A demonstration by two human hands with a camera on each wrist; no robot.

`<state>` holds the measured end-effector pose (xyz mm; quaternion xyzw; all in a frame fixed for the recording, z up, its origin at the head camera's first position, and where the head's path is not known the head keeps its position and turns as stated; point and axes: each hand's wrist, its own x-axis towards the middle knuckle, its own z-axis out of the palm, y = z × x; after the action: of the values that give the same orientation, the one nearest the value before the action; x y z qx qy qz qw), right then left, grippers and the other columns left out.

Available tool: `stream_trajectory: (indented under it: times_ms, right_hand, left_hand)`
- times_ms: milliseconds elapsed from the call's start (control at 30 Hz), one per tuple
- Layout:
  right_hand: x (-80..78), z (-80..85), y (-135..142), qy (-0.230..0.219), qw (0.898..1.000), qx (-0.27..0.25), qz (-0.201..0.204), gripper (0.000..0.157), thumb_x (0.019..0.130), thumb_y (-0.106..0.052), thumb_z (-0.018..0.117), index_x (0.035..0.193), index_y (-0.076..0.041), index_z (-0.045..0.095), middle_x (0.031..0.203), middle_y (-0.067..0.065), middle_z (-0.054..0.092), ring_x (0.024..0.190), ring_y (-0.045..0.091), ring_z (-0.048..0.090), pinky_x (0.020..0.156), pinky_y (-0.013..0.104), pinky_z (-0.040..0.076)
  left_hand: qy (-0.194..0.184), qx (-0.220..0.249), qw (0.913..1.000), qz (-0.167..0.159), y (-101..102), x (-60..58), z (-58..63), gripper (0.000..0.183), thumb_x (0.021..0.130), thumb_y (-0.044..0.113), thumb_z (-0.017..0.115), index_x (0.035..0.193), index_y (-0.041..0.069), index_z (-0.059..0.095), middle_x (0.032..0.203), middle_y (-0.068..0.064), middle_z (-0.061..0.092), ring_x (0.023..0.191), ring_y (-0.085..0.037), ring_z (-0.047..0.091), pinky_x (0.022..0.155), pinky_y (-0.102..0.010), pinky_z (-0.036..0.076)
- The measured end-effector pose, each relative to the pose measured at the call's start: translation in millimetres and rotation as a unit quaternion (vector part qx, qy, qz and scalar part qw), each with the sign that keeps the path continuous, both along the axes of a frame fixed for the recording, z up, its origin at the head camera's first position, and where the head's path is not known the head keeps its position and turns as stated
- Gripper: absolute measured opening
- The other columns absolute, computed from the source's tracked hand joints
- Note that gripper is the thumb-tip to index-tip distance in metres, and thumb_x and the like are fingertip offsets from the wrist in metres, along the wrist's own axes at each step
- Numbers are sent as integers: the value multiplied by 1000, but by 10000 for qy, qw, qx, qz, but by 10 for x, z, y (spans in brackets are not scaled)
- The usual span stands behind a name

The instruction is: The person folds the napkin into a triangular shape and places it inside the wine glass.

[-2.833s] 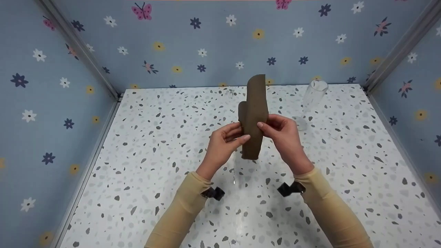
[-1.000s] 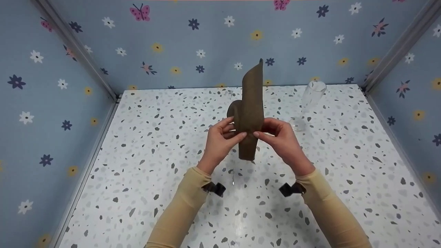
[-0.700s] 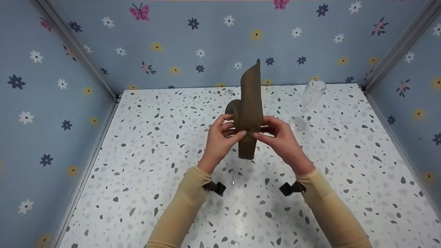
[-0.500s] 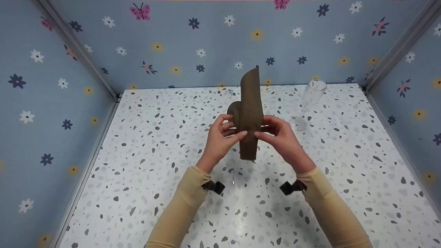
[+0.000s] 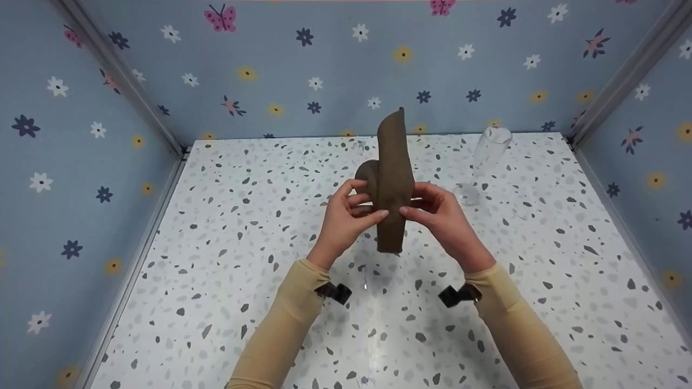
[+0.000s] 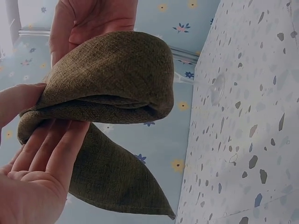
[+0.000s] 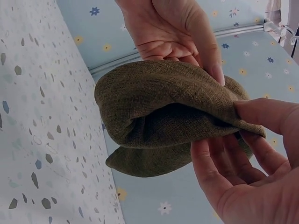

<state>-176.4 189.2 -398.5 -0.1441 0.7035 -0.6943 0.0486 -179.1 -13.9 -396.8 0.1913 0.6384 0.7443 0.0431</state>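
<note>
A folded brown cloth napkin (image 5: 393, 173) hangs over the table between both hands, its long pointed part reaching away toward the back wall. My left hand (image 5: 343, 224) pinches its left edge, thumb on the near face and fingers behind. From the other side, my right hand (image 5: 447, 221) pinches the right edge the same way, the two thumbs a short gap apart. In the left wrist view the napkin (image 6: 112, 74) bends into a rounded loop with a pointed tail below. Seen from the right wrist, a hollow fold opens in the napkin (image 7: 154, 88).
A clear stemmed glass (image 5: 492, 146) stands at the back right of the speckled white table (image 5: 243, 259), its round foot (image 5: 467, 194) nearer to me. Flower-patterned blue walls (image 5: 335, 65) enclose the table at the back and both sides.
Since the earliest frame, the napkin has shifted slightly left and its left loop shows more. My thumbs have come closer together. Lately its far tip has dropped a little.
</note>
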Motion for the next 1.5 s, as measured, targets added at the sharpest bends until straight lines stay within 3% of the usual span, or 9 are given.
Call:
stream_trajectory:
  times_ms: [533, 733, 867, 1133, 1367, 1500]
  right_hand:
    - [-31, -59, -29, 17, 9998, 81, -183, 38, 77, -14, 69, 113, -7, 57, 109, 12, 55, 101, 28, 52, 80, 37, 46]
    - [-34, -92, -10, 119, 9999, -39, 4, 38, 79, -9, 66, 116, -4, 55, 112, 14, 54, 103, 29, 51, 82, 36, 46]
    - [-30, -119, 5, 212, 9997, -104, 74, 39, 79, -7, 66, 117, -5, 55, 113, 14, 55, 103, 29, 52, 83, 36, 45]
    - [-24, -255, 70, 241, 9996, 1, 136, 41, 80, -7, 65, 119, -6, 54, 115, 13, 55, 107, 28, 50, 86, 34, 44]
    - [-5, -409, 121, 95, 9999, -57, 35, 45, 79, -7, 66, 121, -2, 52, 116, 17, 54, 108, 30, 49, 85, 34, 44]
    - [11, -468, 138, -107, 9997, -208, -51, 43, 77, -3, 66, 119, -1, 53, 115, 19, 53, 109, 32, 48, 85, 34, 44]
  left_hand:
    - [-151, 52, 9997, 171, -8, -60, -58, 46, 72, 0, 71, 111, 4, 46, 96, -13, 64, 85, -27, 63, 75, -37, 49]
    - [-27, 123, 9997, 218, -5, -100, -147, 46, 72, 1, 71, 110, 4, 46, 95, -14, 64, 85, -27, 63, 75, -37, 49]
    - [-56, 182, 9994, 274, -14, -80, -89, 46, 72, -3, 70, 111, 1, 45, 96, -15, 63, 86, -28, 62, 76, -37, 49]
    - [-49, 265, 9988, 401, -58, -88, -94, 45, 72, -4, 70, 109, 1, 45, 97, -16, 63, 85, -30, 62, 74, -38, 49]
    - [-94, 132, 9986, 503, -85, -85, -109, 46, 72, -3, 70, 110, 2, 45, 96, -14, 64, 85, -29, 63, 64, -34, 50]
    - [-91, 132, 9987, 489, -94, -85, -115, 46, 71, -4, 70, 110, 2, 45, 96, -14, 64, 86, -29, 62, 70, -36, 50]
